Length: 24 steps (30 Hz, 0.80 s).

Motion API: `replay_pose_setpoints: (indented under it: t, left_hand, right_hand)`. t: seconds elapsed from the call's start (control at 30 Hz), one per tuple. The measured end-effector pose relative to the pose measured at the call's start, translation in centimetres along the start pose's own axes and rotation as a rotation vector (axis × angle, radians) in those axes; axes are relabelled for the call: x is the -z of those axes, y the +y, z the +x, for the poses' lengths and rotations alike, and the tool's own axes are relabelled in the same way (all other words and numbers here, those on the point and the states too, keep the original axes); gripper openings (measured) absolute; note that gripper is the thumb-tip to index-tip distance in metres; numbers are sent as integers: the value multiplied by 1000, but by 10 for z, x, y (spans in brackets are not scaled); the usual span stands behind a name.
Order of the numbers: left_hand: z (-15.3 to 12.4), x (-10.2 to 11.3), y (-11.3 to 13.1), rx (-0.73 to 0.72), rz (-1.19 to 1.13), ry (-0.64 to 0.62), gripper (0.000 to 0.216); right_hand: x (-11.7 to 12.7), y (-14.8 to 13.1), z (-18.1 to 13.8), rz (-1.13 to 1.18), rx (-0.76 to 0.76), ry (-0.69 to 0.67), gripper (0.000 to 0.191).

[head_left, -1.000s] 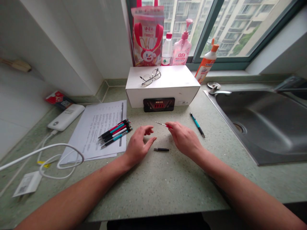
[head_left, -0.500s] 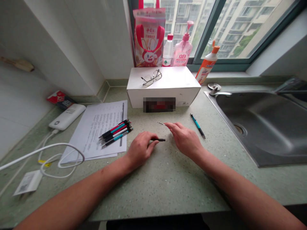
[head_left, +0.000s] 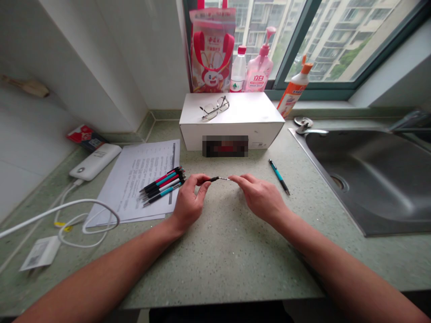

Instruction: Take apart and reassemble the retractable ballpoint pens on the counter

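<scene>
My left hand [head_left: 188,202] pinches a short black pen tip piece [head_left: 213,179] between thumb and fingers, lifted just above the green counter [head_left: 222,251]. My right hand [head_left: 261,197] pinches a thin pen refill [head_left: 225,178], mostly hidden in the fingers, whose metal point meets the open end of the black piece. A bundle of several red, teal and black pens [head_left: 162,185] lies on printed paper sheets [head_left: 141,179] left of my left hand. A single teal pen [head_left: 279,176] lies on the counter right of my right hand.
A white box [head_left: 232,119] with eyeglasses [head_left: 214,108] on it stands behind my hands. A steel sink [head_left: 370,175] fills the right. Bottles [head_left: 257,74] and a red bag [head_left: 211,54] line the window sill. A power bank [head_left: 95,161], white cable [head_left: 77,215] and charger lie at left.
My left hand dropped onto the black piece on the counter, picked it up and raised it. My right hand brought the refill's tip to meet it.
</scene>
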<state>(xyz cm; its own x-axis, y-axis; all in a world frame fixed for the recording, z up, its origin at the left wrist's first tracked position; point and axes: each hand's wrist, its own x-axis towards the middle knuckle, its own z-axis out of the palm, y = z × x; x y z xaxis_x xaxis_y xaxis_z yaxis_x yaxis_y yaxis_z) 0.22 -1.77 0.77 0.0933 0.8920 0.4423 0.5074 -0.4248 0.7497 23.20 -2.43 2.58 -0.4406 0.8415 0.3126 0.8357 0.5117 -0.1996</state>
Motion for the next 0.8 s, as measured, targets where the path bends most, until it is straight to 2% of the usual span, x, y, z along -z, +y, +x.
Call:
replay_pose_setpoints:
  t: [0.23,0.53,0.8]
  left_hand:
    - [2,0,0,-84,-4,-14,7]
    - [2,0,3,-20,-26,-3,6]
    - [0,-1,1,-23,-15,-102,12]
  right_hand:
    - [1,3,1,-30,49,29,49]
    - [-1,2,0,-4,63,72,46]
    - [-2,-4,-1,32,106,21,47]
